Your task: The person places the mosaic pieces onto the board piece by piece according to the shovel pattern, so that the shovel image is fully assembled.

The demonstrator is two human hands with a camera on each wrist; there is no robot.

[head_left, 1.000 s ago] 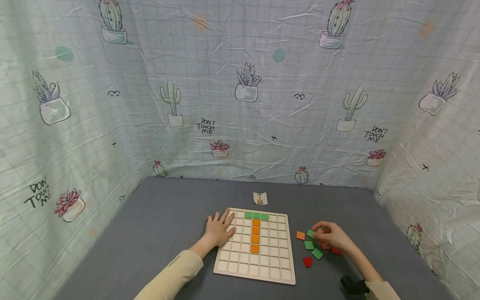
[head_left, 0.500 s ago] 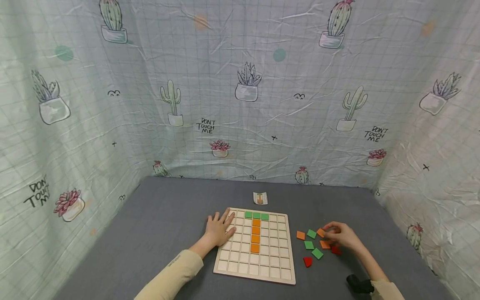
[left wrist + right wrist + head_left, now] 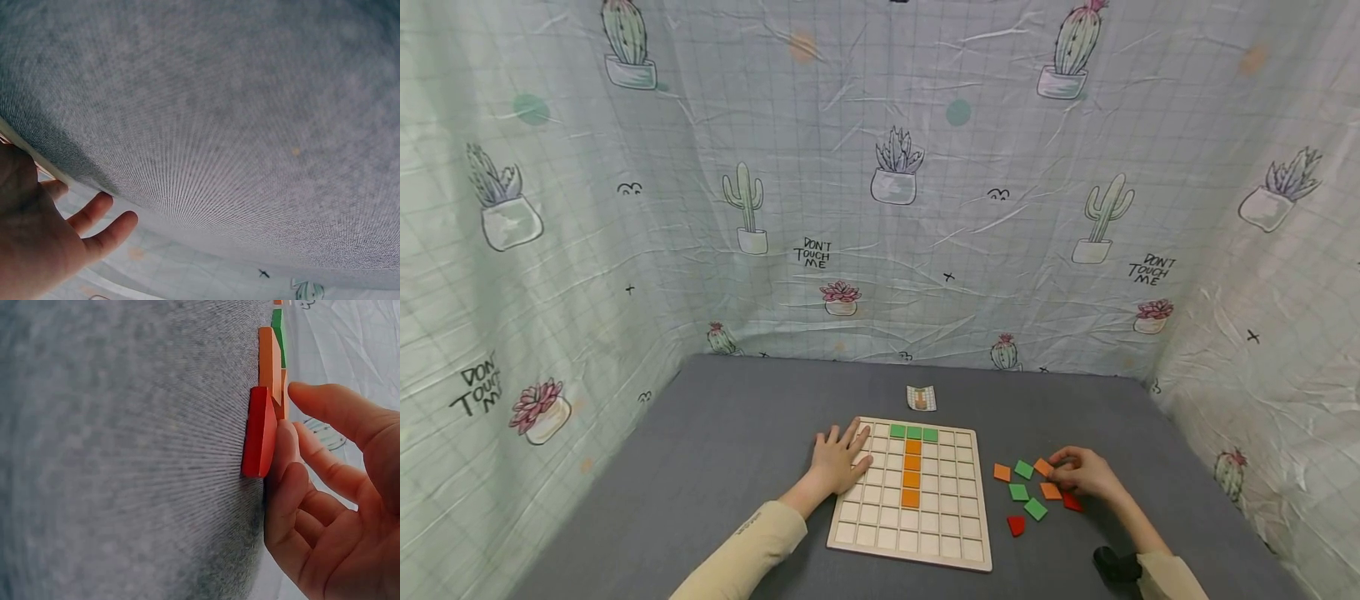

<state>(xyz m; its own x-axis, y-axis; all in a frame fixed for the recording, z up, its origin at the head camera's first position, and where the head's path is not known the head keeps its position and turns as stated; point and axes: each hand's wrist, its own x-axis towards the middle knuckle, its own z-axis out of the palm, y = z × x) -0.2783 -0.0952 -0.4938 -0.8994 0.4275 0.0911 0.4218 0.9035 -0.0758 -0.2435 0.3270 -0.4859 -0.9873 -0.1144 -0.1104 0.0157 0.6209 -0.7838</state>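
Note:
A pale wooden grid board lies on the grey tabletop, with a row of green square tiles at its far side. Below that row, orange square tiles form a column. My left hand rests on the board's left edge, fingers spread. To the board's right, my right hand is low over loose tiles, fingertips at an orange tile. In the right wrist view the thumb is near that orange tile, while a red tile lies beside the fingers.
Loose green tiles, another orange tile and a red piece lie between the board and my right hand. A small printed card lies behind the board. A cactus-print curtain surrounds the table.
My right hand has shifted right from over a green tile to the orange tile beside it, uncovering that green tile. My left hand stays in place.

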